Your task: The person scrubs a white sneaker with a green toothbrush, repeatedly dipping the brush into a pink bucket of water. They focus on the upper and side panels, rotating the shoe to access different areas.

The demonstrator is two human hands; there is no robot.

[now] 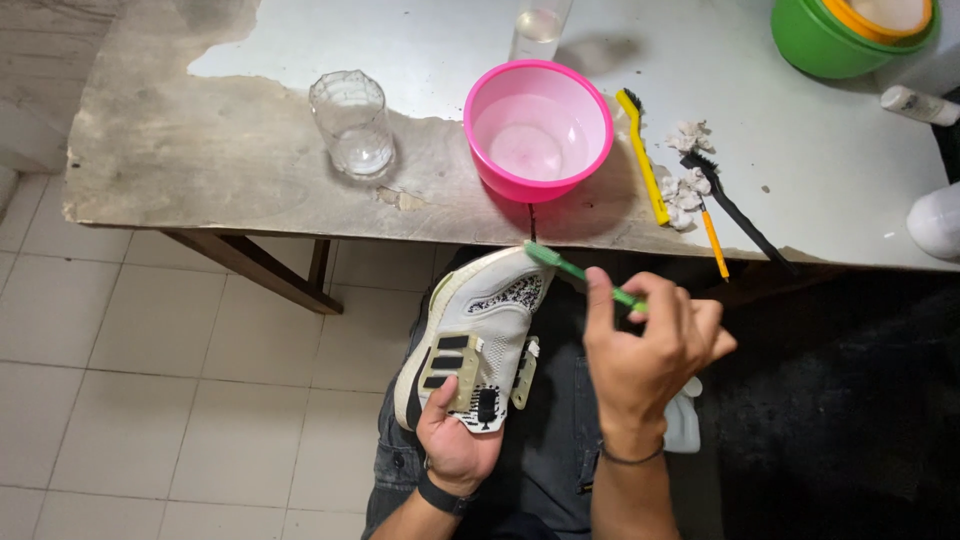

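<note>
Below the edge of the worn grey table [250,180]: white knit sneaker with black stripes [478,335], cradled heel-first in left hand [455,440], fingers curled beneath for steadiness. At the sneaker's toe, green plastic toothbrush [575,272], pinched by right hand [645,350] fingers, bristles touching; just above the sneaker, pink plastic bowl [538,130] within reach.

- The sneaker [478,340] in your left hand [455,440] is white, with black stripes on a beige panel and a black-and-white speckled toe.
- The toothbrush [580,272] in your right hand [645,355] is green.
- The bowl [538,130] on the table [200,150] is bright pink.
- The table top is pale grey, worn to brown along your edge.
- One brush [642,155] is yellow; the other brush [735,212] is black.
- The tub [815,40] at the far corner is green with an orange rim.
- The glass [350,122] is clear.
- The floor tiles [150,400] are off-white.
</note>
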